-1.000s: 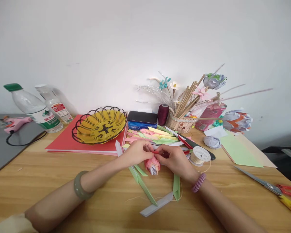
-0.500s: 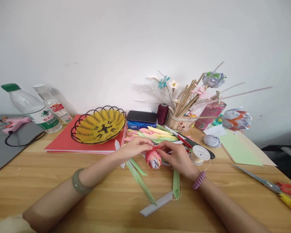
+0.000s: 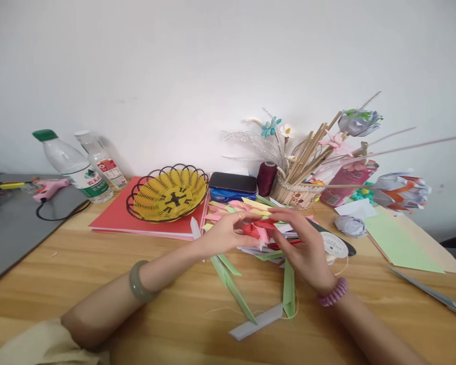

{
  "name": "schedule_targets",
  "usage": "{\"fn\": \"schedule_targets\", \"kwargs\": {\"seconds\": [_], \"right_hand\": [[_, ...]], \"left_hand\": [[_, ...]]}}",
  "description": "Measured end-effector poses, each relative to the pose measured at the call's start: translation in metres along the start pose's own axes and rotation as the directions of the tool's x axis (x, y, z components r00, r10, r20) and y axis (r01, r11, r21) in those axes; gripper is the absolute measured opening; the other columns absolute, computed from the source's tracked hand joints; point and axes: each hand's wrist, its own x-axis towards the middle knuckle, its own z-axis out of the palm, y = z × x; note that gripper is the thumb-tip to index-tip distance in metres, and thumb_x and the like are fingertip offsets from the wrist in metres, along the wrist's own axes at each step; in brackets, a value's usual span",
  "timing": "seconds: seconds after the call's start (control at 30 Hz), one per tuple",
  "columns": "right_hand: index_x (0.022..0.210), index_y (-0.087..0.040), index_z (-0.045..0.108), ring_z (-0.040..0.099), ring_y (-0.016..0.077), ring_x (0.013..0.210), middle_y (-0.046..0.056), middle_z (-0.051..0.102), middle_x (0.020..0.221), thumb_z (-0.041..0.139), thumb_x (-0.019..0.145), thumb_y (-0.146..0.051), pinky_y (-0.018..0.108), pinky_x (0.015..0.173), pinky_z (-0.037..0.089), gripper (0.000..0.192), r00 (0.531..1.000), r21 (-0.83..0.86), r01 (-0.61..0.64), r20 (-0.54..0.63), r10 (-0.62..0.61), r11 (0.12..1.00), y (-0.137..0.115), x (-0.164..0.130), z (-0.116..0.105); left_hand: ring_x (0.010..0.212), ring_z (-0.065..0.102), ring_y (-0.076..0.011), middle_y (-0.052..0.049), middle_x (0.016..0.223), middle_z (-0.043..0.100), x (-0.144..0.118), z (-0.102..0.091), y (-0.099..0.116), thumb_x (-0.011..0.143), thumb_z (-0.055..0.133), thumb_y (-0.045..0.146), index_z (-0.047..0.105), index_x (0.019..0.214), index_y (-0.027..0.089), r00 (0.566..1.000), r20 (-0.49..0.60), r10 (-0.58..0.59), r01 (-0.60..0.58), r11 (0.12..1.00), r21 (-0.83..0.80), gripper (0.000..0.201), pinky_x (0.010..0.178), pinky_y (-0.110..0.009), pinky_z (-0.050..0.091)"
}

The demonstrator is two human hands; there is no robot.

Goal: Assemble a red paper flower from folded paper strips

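Observation:
A red and pink paper flower (image 3: pixel 259 231) is held between my two hands above the table. My left hand (image 3: pixel 228 233) closes on its left side, thumb below and fingers over the top. My right hand (image 3: pixel 302 241) grips a red edge from the right with thumb and fingers; its far side is partly hidden. Beneath and behind the flower lie folded paper strips (image 3: pixel 233 291) in green, white, yellow and pink. A spool of pale thread (image 3: pixel 334 245) sits beside my right hand, its loose thread trailing on the table.
A yellow woven basket (image 3: pixel 171 195) rests on red paper (image 3: pixel 110 213) to the left, near plastic bottles (image 3: pixel 87 177) and a pink glue gun (image 3: pixel 51 188). A holder of sticks and paper flowers (image 3: pixel 294 195) stands at the back. Scissors (image 3: pixel 433 291) and green paper (image 3: pixel 406 246) lie right.
The flower has been turned, so more of its red side shows and less of the white petals. My right hand's fingers have spread wider around it. The view has shifted left.

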Motion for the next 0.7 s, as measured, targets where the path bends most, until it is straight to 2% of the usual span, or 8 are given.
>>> {"fn": "schedule_targets", "kwargs": {"seconds": [0.07, 0.13, 0.23, 0.33, 0.4, 0.5, 0.57, 0.7], "right_hand": [[0.093, -0.023, 0.053, 0.052, 0.0214, 0.099, 0.006, 0.056, 0.102, 0.051, 0.08, -0.025, 0.036, 0.083, 0.042, 0.013, 0.994, 0.033, -0.065, -0.083, 0.067, 0.997, -0.002, 0.0, 0.0], [0.088, -0.023, 0.052, 0.054, 0.0186, 0.086, 0.003, 0.055, 0.092, 0.05, 0.081, -0.029, 0.031, 0.072, 0.044, 0.009, 0.969, 0.132, -0.217, -0.088, 0.23, 0.967, -0.003, 0.0, 0.001], [0.086, -0.023, 0.051, 0.052, 0.0155, 0.075, 0.001, 0.053, 0.086, 0.052, 0.08, -0.036, 0.028, 0.067, 0.044, 0.014, 0.91, 0.312, -0.366, -0.077, 0.407, 0.877, -0.007, 0.0, 0.004], [0.09, -0.024, 0.051, 0.051, 0.0162, 0.083, 0.002, 0.053, 0.092, 0.054, 0.079, -0.039, 0.027, 0.072, 0.044, 0.019, 0.87, 0.428, -0.358, -0.169, 0.463, 0.83, -0.01, 0.0, 0.006], [0.085, -0.023, 0.053, 0.052, 0.0158, 0.08, 0.002, 0.054, 0.087, 0.051, 0.08, -0.043, 0.027, 0.07, 0.044, 0.021, 0.881, 0.461, -0.381, -0.082, 0.466, 0.801, -0.014, 0.0, 0.007], [0.079, -0.02, 0.057, 0.053, 0.0151, 0.068, 0.002, 0.057, 0.074, 0.055, 0.076, -0.048, 0.028, 0.065, 0.046, 0.028, 0.88, 0.467, -0.475, 0.225, 0.419, 0.746, -0.022, 0.0, 0.008], [0.08, -0.02, 0.06, 0.057, 0.0158, 0.07, 0.002, 0.062, 0.075, 0.063, 0.071, -0.043, 0.029, 0.067, 0.048, 0.025, 0.87, 0.491, -0.493, 0.294, 0.396, 0.718, -0.028, 0.0, 0.008], [0.078, -0.021, 0.063, 0.06, 0.016, 0.075, 0.001, 0.066, 0.079, 0.067, 0.069, -0.035, 0.027, 0.068, 0.049, 0.017, 0.886, 0.537, -0.46, 0.227, 0.404, 0.707, -0.029, 0.002, 0.008]], "left_hand": [[0.105, 0.052, -0.0187, -0.01, 0.118, 0.052, 0.0, 0.003, 0.0, 0.064, 0.069, 0.018, 0.053, 0.11, 0.016, 0.972, -0.174, 0.158, -0.125, 0.974, 0.19, 0.049, 0.088, -0.031, 0.045], [0.104, 0.051, -0.0185, -0.01, 0.113, 0.051, -0.002, 0.005, -0.002, 0.067, 0.065, 0.017, 0.051, 0.109, 0.017, 0.911, -0.235, 0.338, -0.226, 0.888, 0.4, 0.044, 0.088, -0.032, 0.045], [0.105, 0.05, -0.0181, -0.007, 0.107, 0.05, -0.006, 0.005, -0.006, 0.071, 0.058, 0.01, 0.049, 0.11, 0.021, 0.798, -0.143, 0.586, -0.386, 0.678, 0.626, 0.041, 0.088, -0.033, 0.045], [0.103, 0.05, -0.0182, -0.007, 0.104, 0.048, -0.009, 0.005, -0.009, 0.07, 0.057, 0.008, 0.045, 0.11, 0.022, 0.658, -0.091, 0.747, -0.466, 0.5, 0.73, 0.044, 0.087, -0.033, 0.045], [0.1, 0.05, -0.0183, -0.007, 0.102, 0.047, -0.01, 0.005, -0.011, 0.07, 0.058, 0.01, 0.043, 0.109, 0.022, 0.582, -0.106, 0.807, -0.459, 0.432, 0.776, 0.044, 0.084, -0.033, 0.046], [0.097, 0.05, -0.0184, -0.006, 0.099, 0.045, -0.009, 0.005, -0.014, 0.069, 0.059, 0.012, 0.041, 0.107, 0.02, 0.482, -0.104, 0.87, -0.449, 0.348, 0.823, 0.043, 0.079, -0.033, 0.047], [0.096, 0.05, -0.0185, -0.006, 0.098, 0.044, -0.008, 0.005, -0.016, 0.068, 0.06, 0.014, 0.04, 0.105, 0.02, 0.463, -0.079, 0.883, -0.454, 0.313, 0.834, 0.043, 0.078, -0.033, 0.047], [0.097, 0.048, -0.0203, -0.008, 0.1, 0.042, -0.008, 0.005, -0.015, 0.066, 0.061, 0.021, 0.04, 0.104, 0.019, 0.526, -0.024, 0.85, -0.487, 0.325, 0.81, 0.043, 0.078, -0.036, 0.047]]}}
